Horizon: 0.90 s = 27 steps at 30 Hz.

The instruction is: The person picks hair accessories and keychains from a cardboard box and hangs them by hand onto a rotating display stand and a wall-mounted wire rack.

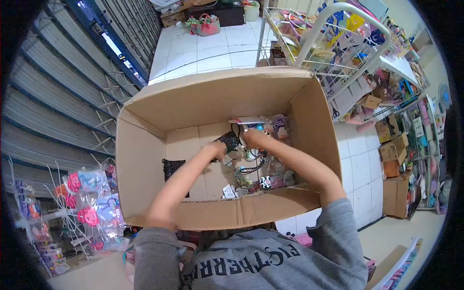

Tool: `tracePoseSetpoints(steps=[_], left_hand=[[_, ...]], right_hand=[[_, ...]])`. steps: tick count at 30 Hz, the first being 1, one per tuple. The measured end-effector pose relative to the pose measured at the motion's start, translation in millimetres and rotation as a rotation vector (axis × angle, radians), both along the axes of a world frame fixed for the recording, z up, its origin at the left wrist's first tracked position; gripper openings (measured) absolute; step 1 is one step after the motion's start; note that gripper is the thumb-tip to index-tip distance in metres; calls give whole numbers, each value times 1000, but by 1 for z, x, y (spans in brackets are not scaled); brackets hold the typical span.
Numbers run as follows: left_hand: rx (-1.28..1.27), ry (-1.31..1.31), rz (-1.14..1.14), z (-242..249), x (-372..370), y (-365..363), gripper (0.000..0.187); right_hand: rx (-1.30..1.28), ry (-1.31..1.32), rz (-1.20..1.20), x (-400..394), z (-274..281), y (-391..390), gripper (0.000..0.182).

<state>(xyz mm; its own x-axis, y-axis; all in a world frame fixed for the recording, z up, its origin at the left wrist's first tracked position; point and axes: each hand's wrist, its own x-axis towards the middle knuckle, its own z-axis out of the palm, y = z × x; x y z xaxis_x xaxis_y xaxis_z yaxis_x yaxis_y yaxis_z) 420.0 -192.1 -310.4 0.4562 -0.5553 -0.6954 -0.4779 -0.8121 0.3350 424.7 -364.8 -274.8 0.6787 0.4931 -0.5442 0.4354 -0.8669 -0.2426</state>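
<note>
Inside a large cardboard box [193, 108], both of my hands reach down to a black glittery item [229, 140] that looks like a small sequined pouch with a loop. My left hand [218, 150] is closed on its left side. At its upper right, my right hand [251, 138] is closed by the black loop, its fingertips partly hidden. Another black glittery piece [173, 168] lies on the box floor by my left forearm. Below my right hand are dark braided or beaded bands [252, 169], and packaged trinkets [279, 126] fill the box's right side.
A white wire rack cart [309, 53] full of goods stands beyond the box's right corner. At left, hanging packets [96, 212] are in front of a metal shutter [63, 96]. Stocked shelves [420, 150] line the right, and a pink basket [208, 26] sits on the tiles ahead.
</note>
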Motion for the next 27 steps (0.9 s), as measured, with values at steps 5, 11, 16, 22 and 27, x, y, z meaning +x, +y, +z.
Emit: tracePoseSetpoints(steps=[5, 11, 16, 22, 27], left_hand=[[-197, -167, -35, -14, -49, -22, 38], [-308, -379, -154, -38, -67, -29, 26], [-482, -350, -45, -52, -64, -27, 20], [-866, -17, 296, 31, -47, -16, 20], [-918, -224, 343, 125, -49, 3, 17]], right_hand=[[71, -69, -210, -30, -46, -3, 20], [89, 55, -408, -36, -41, -8, 20], [138, 78, -128, -6, -24, -13, 20], [-165, 36, 118, 28, 52, -17, 24], [-94, 63, 118, 24, 155, -21, 30]])
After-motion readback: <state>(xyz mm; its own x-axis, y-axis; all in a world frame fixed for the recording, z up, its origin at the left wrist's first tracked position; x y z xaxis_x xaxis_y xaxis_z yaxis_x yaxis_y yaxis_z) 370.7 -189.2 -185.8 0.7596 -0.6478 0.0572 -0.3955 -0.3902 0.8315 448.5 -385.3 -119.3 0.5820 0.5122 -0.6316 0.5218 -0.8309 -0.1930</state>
